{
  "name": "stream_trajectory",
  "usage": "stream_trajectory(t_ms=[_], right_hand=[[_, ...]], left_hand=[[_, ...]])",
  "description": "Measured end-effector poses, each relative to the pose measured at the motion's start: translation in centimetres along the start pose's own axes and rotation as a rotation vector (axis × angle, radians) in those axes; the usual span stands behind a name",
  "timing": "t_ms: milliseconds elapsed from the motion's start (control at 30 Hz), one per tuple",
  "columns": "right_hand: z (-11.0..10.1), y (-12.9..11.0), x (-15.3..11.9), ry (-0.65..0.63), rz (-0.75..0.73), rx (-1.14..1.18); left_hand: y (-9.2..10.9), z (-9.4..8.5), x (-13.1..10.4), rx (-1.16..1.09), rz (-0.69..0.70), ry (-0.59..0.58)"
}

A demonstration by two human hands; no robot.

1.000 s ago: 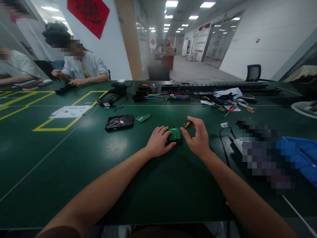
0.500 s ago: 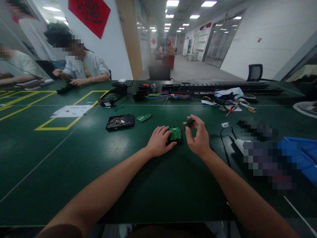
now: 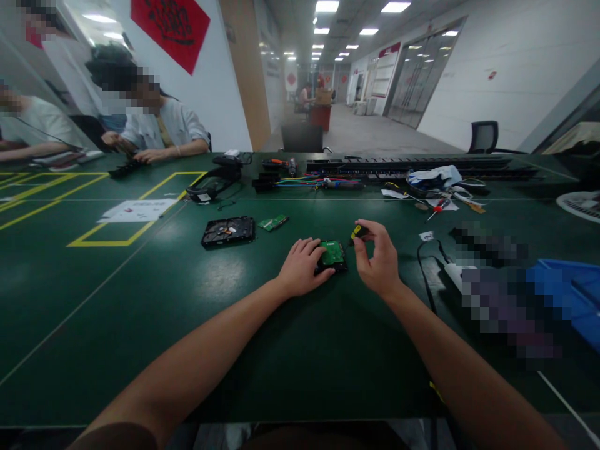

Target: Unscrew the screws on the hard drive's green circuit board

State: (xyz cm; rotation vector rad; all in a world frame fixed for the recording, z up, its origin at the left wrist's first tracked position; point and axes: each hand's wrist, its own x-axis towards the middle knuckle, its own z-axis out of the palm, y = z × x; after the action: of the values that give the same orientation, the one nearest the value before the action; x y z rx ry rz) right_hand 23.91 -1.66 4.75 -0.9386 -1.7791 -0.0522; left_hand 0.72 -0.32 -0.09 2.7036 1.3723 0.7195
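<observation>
In the head view, a hard drive (image 3: 334, 252) lies on the green table with its green circuit board facing up. My left hand (image 3: 299, 270) lies across the drive's left side and steadies it, fingers over the top and thumb along the near edge. A short screwdriver with a black and yellow handle (image 3: 359, 232) is pinched in my right hand (image 3: 380, 262). Its thin shaft slants down to the drive's right edge; whether the tip touches a screw is too small to tell. To the left lie another hard drive (image 3: 228, 232) and a loose green circuit board (image 3: 274, 223).
Behind the drive are a bundle of coloured wires (image 3: 300, 182), a power drill (image 3: 289, 165) and long black strips (image 3: 407, 167). A red screwdriver (image 3: 439, 207) and a white-blue cloth (image 3: 435, 177) lie back right. A blue bin (image 3: 567, 294) stands right. Co-workers sit back left.
My right hand has turned the screwdriver handle, so its yellow part now shows, and has shifted slightly right. My left hand and the hard drive have stayed in place.
</observation>
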Motion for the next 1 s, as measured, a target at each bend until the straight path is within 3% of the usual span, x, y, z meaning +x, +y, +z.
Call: stream_trajectory(t_ms=[300,800,1000], right_hand=[[0.37,-0.17,-0.10,0.080,0.017,0.009],[0.26,-0.12,0.03,-0.009,-0.003,0.023],[0.07,-0.42,0.22,0.035,-0.002,-0.069]], left_hand=[[-0.10,0.25,0.06,0.023,-0.001,0.004],[0.06,0.12,0.07,0.004,-0.003,0.003],[0.08,0.05,0.08,0.010,0.005,0.006]])
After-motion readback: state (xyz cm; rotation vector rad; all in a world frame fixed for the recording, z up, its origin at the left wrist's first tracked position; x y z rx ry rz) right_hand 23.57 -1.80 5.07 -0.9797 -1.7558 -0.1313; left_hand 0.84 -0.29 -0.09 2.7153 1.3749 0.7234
